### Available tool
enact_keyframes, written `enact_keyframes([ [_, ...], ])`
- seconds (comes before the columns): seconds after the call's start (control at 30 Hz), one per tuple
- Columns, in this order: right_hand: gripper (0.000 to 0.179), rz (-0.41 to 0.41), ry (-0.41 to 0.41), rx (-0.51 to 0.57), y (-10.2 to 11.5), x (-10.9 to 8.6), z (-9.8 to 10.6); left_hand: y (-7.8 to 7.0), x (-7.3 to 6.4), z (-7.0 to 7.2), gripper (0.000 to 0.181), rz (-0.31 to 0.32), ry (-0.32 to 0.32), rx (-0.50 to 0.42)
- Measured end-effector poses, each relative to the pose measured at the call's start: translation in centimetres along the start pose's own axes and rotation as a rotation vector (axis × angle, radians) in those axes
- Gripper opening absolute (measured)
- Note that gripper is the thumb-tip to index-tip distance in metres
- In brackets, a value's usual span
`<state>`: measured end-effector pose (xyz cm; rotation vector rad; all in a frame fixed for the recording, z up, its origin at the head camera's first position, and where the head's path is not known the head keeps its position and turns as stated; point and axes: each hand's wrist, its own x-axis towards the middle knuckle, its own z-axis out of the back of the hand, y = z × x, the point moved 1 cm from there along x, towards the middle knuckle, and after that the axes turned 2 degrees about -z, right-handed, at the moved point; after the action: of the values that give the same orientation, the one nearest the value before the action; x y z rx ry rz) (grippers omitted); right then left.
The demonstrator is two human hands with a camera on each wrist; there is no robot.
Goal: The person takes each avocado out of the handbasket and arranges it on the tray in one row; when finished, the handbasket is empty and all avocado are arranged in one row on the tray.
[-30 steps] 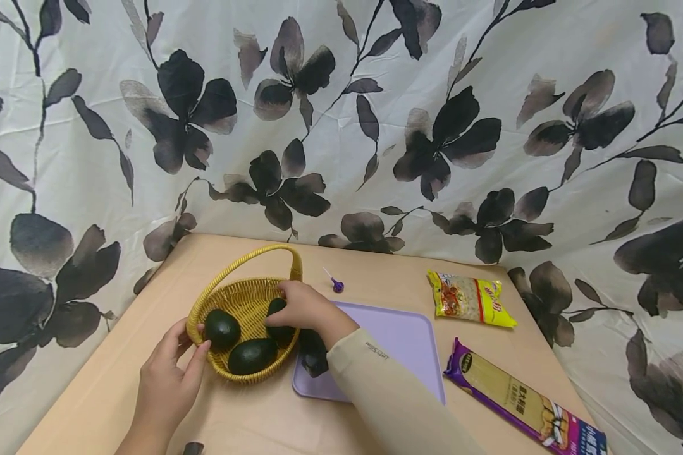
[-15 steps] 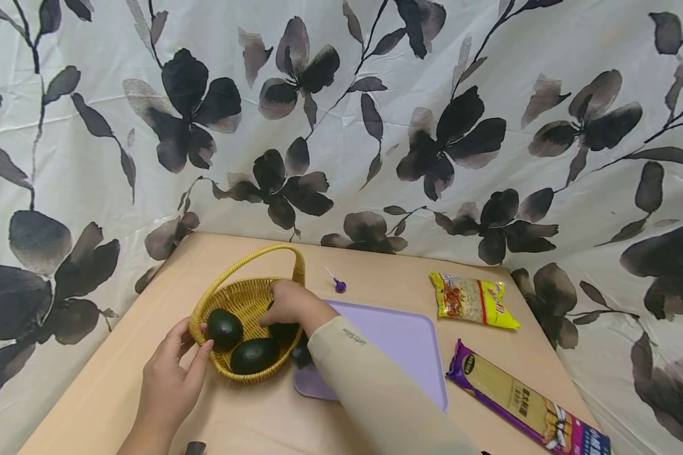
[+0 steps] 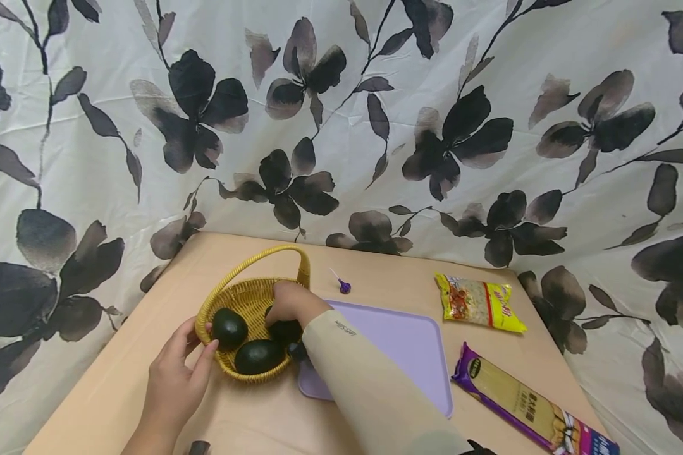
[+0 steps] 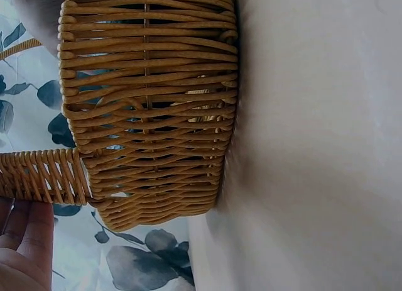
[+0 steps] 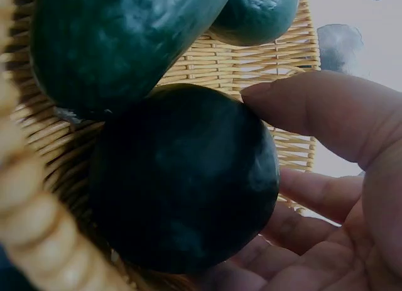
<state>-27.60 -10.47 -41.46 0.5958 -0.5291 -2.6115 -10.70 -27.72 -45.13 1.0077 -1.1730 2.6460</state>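
A yellow wicker basket [image 3: 250,378] with an arched handle [image 3: 245,273] stands on the table. My left hand [image 3: 179,379] grips the foot of this handle at the basket's left side; in the left wrist view its fingers [image 4: 36,231] lie against the woven strip. Inside sit two dark green avocados, one on the left [image 3: 229,328] and one in front [image 3: 259,357]. My right hand [image 3: 296,303] reaches into the right part and holds a third avocado [image 5: 182,178], thumb on one side and fingers round the other. Its wrist and sleeve hide part of the tray.
A lilac tray [image 3: 398,341] lies right of the basket, with a dark object [image 3: 297,351] at its left edge, mostly hidden. Behind it is a purple lollipop [image 3: 344,287]. Further right lie a yellow snack bag [image 3: 480,303] and a long purple-and-gold packet [image 3: 529,401].
My right hand has gone lower and slightly left into the basket with the avocado. The sleeve now covers more of the dark object. My left hand keeps its grip on the handle.
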Motion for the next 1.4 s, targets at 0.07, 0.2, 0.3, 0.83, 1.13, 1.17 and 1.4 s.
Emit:
enact_keyframes([
  [0.07, 0.032, 0.009, 0.011, 0.013, 0.0, 0.2, -0.1, 0.0, 0.0, 0.0, 0.054, 0.001, 0.001, 0.003],
  [0.2, 0.029, 0.039, 0.044, 0.034, 0.0, 0.6, -0.6, -0.1, 0.0, -0.1, 0.053, 0.0, 0.0, 0.007],
  [0.3, 0.037, 0.051, 0.063, 0.039, 0.1, 0.7, -0.9, -0.1, 0.0, 0.0, 0.054, 0.004, 0.001, 0.013],
  [0.83, 0.043, 0.05, 0.039, 0.06, 0.0, 0.5, -0.6, -0.6, 0.2, 0.0, 0.056, 0.008, 0.006, 0.041],
  [1.13, 0.032, 0.078, -0.004, 0.131, -0.2, 0.1, 0.1, -0.4, 0.0, 0.0, 0.056, 0.022, 0.0, 0.038],
  [1.17, 0.025, 0.086, -0.013, 0.146, -0.4, 0.0, 0.2, -0.4, 0.0, 0.0, 0.056, 0.022, -0.002, 0.04],
  [1.4, 0.046, 0.153, -0.061, 0.252, -1.2, -1.3, 1.1, -0.5, 0.0, 0.0, 0.057, 0.006, -0.007, 0.029],
])
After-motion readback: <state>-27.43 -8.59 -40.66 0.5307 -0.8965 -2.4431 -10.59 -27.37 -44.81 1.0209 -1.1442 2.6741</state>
